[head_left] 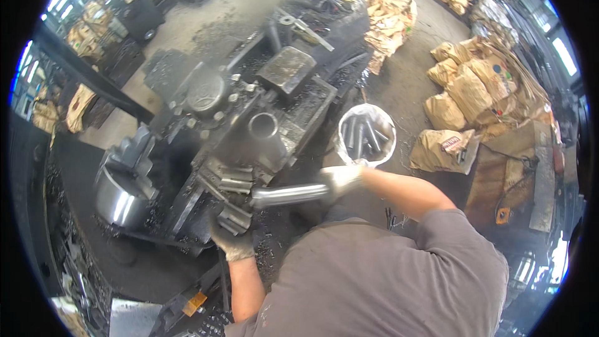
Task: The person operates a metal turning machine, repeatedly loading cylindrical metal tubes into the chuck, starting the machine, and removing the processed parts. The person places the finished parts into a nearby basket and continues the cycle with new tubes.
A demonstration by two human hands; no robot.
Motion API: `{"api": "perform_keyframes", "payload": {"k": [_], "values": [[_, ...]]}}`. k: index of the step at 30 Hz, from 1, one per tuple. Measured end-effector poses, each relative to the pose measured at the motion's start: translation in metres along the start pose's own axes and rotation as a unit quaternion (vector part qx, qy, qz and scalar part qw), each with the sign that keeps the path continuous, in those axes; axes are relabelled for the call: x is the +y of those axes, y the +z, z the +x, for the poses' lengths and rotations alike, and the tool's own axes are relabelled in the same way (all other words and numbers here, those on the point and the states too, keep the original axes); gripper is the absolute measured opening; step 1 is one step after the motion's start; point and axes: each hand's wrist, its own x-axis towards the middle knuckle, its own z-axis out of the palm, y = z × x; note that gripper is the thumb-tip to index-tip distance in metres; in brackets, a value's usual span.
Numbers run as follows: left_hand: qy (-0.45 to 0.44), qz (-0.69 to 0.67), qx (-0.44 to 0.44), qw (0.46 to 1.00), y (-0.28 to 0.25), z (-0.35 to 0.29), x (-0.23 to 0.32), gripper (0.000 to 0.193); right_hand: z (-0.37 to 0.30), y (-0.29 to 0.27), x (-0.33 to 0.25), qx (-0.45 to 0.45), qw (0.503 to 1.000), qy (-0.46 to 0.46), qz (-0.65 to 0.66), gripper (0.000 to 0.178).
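My right hand (342,181), in a pale work glove, is closed round one end of a shiny metal tube (290,195). The tube lies nearly level and points left. Its free end is close to a grooved metal block (235,219), which my left hand (234,244) grips from the near side in a dirty glove. Part of the left fingers is hidden behind that block. Just beyond it, a second grooved block (236,181) sits on the machine carriage (203,178). A large lathe chuck (121,193) with stepped jaws is to the left.
An upright metal cylinder (267,140) and a rectangular metal block (287,70) stand on the carriage. Right of it, a white-lined bucket (368,161) holds several metal tubes. Brown paper sacks (471,90) are piled at the right. Metal chips litter the machine.
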Motion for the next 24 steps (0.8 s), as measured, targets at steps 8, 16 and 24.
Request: {"api": "perform_keyframes", "payload": {"k": [8,16,24], "values": [[-0.103,0.020,-0.120,0.987,0.013,-0.004,0.013,0.062,-0.113,-0.019,0.234,0.135,0.909,0.385,-0.089,0.041],[-0.160,0.005,-0.076,0.984,0.055,-0.014,-0.018,0.055,0.024,-0.087,-0.065,0.288,0.948,-0.126,-0.041,0.082],[-0.132,0.002,0.091,0.987,0.079,-0.062,0.007,0.055,0.064,0.006,-0.139,0.210,0.892,-0.356,-0.180,0.057]]}}
